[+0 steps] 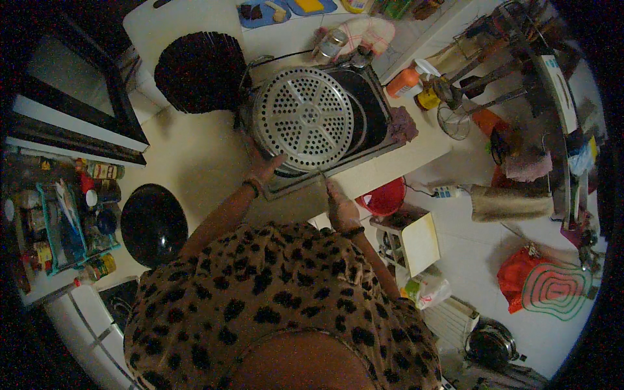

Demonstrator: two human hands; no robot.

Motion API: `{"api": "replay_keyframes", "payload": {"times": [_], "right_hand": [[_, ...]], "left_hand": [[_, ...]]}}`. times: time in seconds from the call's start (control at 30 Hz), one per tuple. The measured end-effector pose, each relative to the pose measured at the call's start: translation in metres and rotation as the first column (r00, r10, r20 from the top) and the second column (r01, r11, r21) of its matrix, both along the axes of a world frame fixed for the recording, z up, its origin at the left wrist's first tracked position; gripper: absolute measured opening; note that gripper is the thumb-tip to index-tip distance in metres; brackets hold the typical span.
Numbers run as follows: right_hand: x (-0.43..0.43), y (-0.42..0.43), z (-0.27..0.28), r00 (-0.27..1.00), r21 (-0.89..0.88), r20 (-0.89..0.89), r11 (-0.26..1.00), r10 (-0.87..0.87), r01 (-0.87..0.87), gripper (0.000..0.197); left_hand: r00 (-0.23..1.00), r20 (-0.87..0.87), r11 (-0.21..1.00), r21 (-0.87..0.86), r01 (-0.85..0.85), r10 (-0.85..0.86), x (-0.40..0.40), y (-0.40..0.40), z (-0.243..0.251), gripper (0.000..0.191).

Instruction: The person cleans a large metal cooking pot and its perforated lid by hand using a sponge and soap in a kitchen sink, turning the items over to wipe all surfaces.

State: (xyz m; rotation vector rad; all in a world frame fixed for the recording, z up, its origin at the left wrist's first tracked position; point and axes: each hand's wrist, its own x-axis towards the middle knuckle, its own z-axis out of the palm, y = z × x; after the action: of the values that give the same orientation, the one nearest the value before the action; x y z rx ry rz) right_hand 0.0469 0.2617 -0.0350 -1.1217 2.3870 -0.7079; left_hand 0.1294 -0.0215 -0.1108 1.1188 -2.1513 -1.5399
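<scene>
A round perforated metal steamer tray (307, 119) lies tilted over the left part of the dark sink (378, 105). My left hand (265, 165) grips its lower left edge, thumb on top and fingers hidden beneath. My right hand (343, 207) is closed at the front of the sink, below the tray. From its fingers a thin, narrow tool (321, 180) points up towards the tray's lower rim. The image is too blurred to tell what kind of tool it is.
A black ribbed round item (202, 73) stands left of the sink, a black wok or lid (154, 225) nearer me. Right of the sink are a purple cloth (403, 125) and an orange spray bottle (403, 82). A glass jar (333, 43) sits behind; a red basin (385, 197) is below the counter.
</scene>
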Motion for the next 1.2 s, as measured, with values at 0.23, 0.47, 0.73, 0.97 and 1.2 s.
{"api": "replay_keyframes", "payload": {"times": [0.23,0.47,0.73,0.97,1.2], "right_hand": [[0.003,-0.017,0.017,0.983,-0.063,0.144,0.990,-0.115,0.126,0.062],[0.007,-0.023,0.044,0.886,-0.065,0.427,0.972,-0.179,0.228,0.051],[-0.005,-0.003,-0.035,0.803,0.108,0.496,0.941,-0.330,0.320,0.042],[-0.001,0.001,-0.024,0.901,-0.070,0.358,0.955,-0.245,0.287,0.040],[0.022,-0.051,0.101,0.551,0.171,0.654,0.811,-0.518,0.560,0.049]], "left_hand": [[0.998,-0.058,0.997,0.080,-0.018,0.023,0.005,0.005,0.030,0.141],[0.942,0.225,0.936,0.305,0.177,-0.251,0.008,-0.001,0.005,0.107],[0.959,0.026,0.844,0.481,0.236,-0.283,0.012,-0.004,-0.021,0.096],[0.998,0.067,1.000,0.029,-0.009,0.007,0.001,0.010,0.037,0.115],[0.986,0.036,0.930,0.340,0.139,-0.160,0.010,0.000,0.031,0.138]]}}
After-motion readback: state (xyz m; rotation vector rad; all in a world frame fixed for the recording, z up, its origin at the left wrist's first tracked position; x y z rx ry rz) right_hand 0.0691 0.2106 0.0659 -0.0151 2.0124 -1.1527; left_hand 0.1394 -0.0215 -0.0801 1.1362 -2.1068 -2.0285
